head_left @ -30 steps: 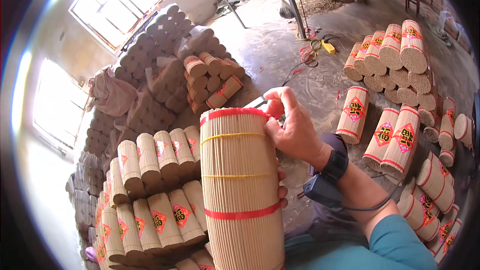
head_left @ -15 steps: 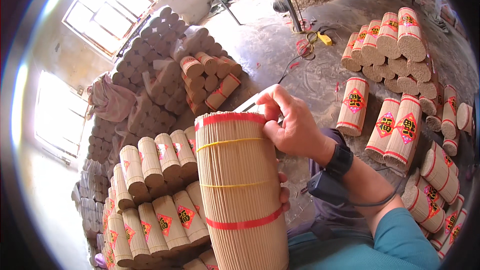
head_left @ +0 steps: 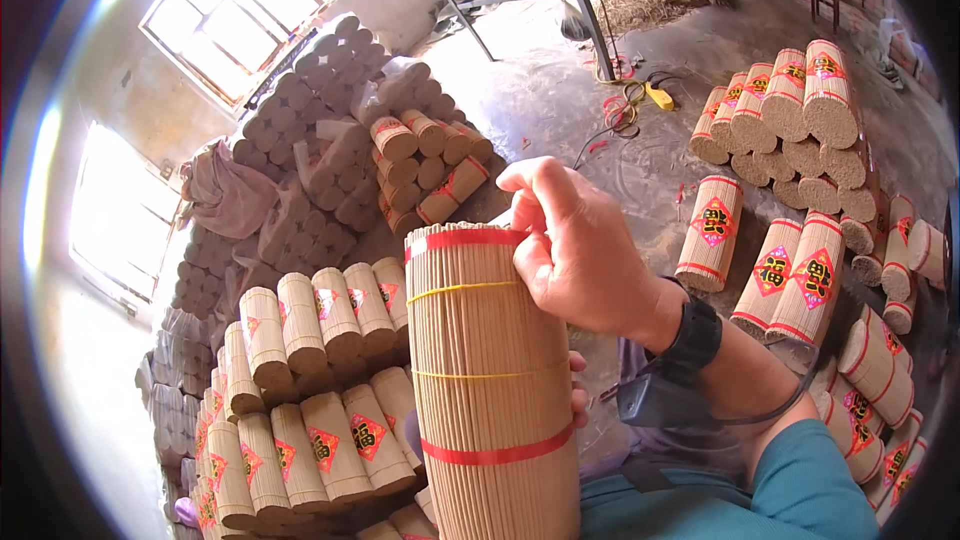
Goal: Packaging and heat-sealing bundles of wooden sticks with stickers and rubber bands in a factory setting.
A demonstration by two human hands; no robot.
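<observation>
A thick bundle of thin tan sticks (head_left: 492,340) stands tilted in front of me. Red bands circle it near its top and lower down, and two thin yellow bands lie between them. Only the fingertips of my left hand (head_left: 578,388) show, curled round the bundle's right side from behind; the bundle hides the rest. At the top right rim is my right hand (head_left: 585,250), its thumb against the upper red band and its fingers bent in a pinch. What it pinches is hidden. A dark watch-like band (head_left: 695,335) circles my right wrist, with a dark box beside it.
Stacked stick bundles with red diamond labels (head_left: 365,435) fill the lower left. Plain wrapped rolls (head_left: 310,80) are piled behind them by the wall. More labelled bundles (head_left: 710,235) stand and lie at right. Cords with a yellow block (head_left: 659,96) lie near a metal-legged table (head_left: 585,10).
The bundle has shifted slightly right in the picture. My right hand has turned, its back more toward me, and a pale strip seen earlier beyond its fingers is now mostly hidden.
</observation>
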